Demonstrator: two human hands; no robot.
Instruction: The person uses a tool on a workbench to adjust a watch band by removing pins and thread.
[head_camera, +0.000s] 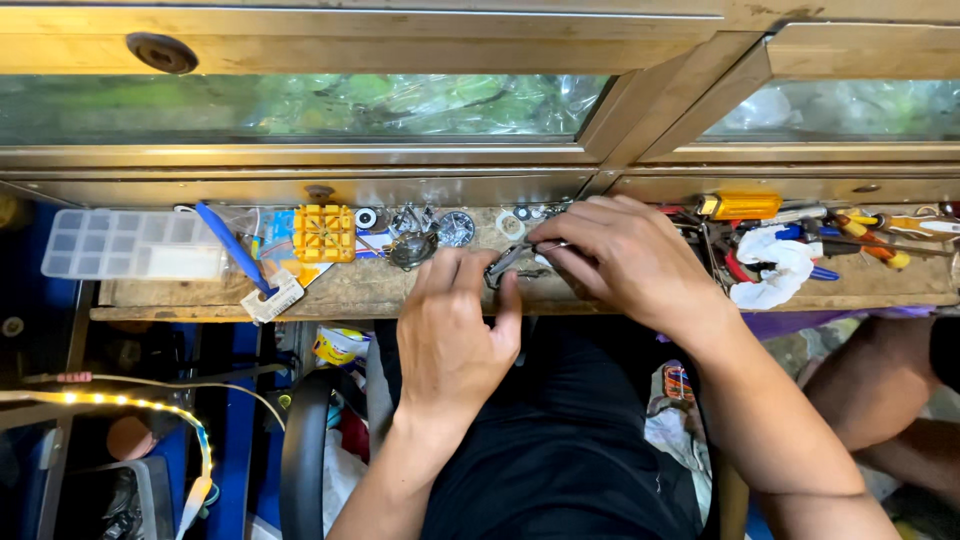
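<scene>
Currently, left hand (455, 335) & right hand (625, 255) both pinch a small dark metal watch part (508, 263) on worn wooden bench (380, 290); yellow square plastic case holder (324, 233) lies well left of grip; white cloth (770, 265) to its right.

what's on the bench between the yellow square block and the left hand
In the head view, a round dark metal watch case lies between the yellow square block and the left hand, with small round parts just behind it.

Head view, steeply down, seemingly close.
</scene>
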